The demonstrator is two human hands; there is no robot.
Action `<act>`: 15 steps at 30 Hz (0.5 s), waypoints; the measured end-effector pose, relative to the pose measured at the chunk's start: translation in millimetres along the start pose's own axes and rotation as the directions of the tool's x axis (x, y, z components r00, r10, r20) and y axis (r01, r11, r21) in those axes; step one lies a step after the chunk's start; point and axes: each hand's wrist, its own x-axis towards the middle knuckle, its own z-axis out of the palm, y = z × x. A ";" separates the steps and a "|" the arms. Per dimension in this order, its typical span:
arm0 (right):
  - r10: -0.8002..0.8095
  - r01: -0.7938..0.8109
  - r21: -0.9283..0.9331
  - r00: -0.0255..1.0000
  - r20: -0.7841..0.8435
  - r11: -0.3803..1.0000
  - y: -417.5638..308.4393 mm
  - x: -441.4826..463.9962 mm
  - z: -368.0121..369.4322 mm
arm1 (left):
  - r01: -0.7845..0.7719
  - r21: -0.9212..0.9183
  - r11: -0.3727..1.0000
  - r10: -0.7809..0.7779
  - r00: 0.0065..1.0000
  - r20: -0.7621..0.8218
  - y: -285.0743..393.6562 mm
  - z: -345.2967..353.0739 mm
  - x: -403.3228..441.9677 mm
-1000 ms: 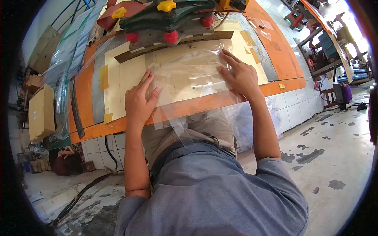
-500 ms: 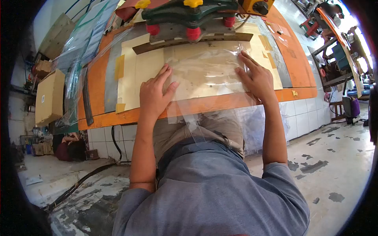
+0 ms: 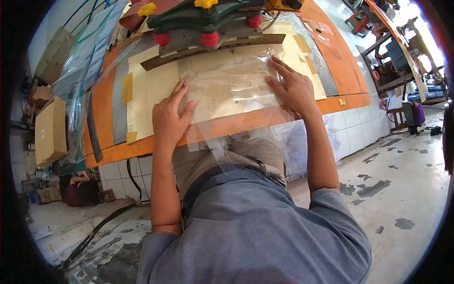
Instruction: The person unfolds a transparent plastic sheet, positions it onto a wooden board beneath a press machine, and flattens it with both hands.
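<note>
A clear plastic sheet (image 3: pixel 231 85) lies over cream card on the orange table (image 3: pixel 227 118), its near part hanging over the front edge toward my lap. At the sheet's left side rests my left hand (image 3: pixel 171 111), fingers stretched forward and thumb apart. My right hand (image 3: pixel 294 90) lies along the right side, fingers extended, fingertips at the far right corner. Neither hand wraps round anything. Just beyond the sheet is a dark green machine head (image 3: pixel 203 21) with yellow knobs and red feet, above a long brown bar (image 3: pixel 213 52).
Stacked clear plastic sheets (image 3: pixel 82 71) lie at the left, near a cardboard box (image 3: pixel 51 131). A dark strip (image 3: pixel 93 128) lies on the table's left part. Another workbench (image 3: pixel 395 52) stands at right. A person (image 3: pixel 80 189) is low at the left. Cables cross the floor.
The view has shifted, so the table and machine sit further left in it. Both hands keep nearly the same places on the plastic sheet.
</note>
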 end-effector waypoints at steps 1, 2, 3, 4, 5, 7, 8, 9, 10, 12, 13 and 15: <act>-0.003 0.003 -0.005 1.000 0.003 1.000 0.5 0.4 0.4 | 0.007 0.019 1.000 -0.007 1.000 0.002 0.3 -0.2 -0.5; -0.009 0.009 -0.007 1.000 0.007 1.000 1.1 0.4 1.3 | 0.017 0.040 0.999 -0.017 1.000 0.003 0.1 -0.6 -0.8; -0.007 0.007 -0.005 1.000 0.007 1.000 1.8 0.2 2.3 | 0.015 0.042 0.999 -0.015 1.000 0.005 -0.5 -0.7 -0.8; -0.013 0.013 -0.002 1.000 -0.005 1.000 2.4 0.2 3.3 | 0.012 0.033 0.999 -0.012 1.000 0.007 -1.3 -0.6 -0.8; -0.018 0.018 0.001 1.000 -0.017 1.000 2.8 0.2 4.0 | 0.008 0.025 1.000 -0.009 1.000 0.009 -1.6 -0.7 -0.7; -0.018 0.018 0.005 1.000 -0.017 1.000 2.5 0.4 3.5 | 0.016 0.025 1.000 -0.016 1.000 0.014 -0.8 -1.1 0.0; -0.019 0.020 0.008 1.000 -0.017 1.000 2.3 0.3 3.2 | 0.024 0.025 0.999 -0.025 1.000 0.019 -0.1 -1.5 0.3; -0.018 0.019 0.009 1.000 -0.017 1.000 2.0 0.2 3.2 | 0.024 0.025 0.999 -0.024 1.000 0.020 0.7 -2.2 0.4; -0.019 0.019 0.005 1.000 -0.020 1.000 1.7 0.2 3.1 | 0.027 0.023 0.999 -0.027 0.999 0.020 1.8 -3.1 0.4; -0.019 0.019 0.001 1.000 -0.022 1.000 1.8 0.2 3.7 | 0.031 0.020 0.999 -0.031 0.999 0.020 2.6 -3.6 0.0; -0.025 0.025 0.001 0.999 -0.026 1.000 2.8 0.3 4.5 | 0.030 0.029 0.999 -0.030 0.999 0.025 2.4 -3.6 0.0; -0.033 0.033 0.003 0.999 -0.028 0.999 3.2 1.0 6.3 | 0.031 0.041 0.999 -0.032 0.999 0.030 1.1 -4.3 -0.8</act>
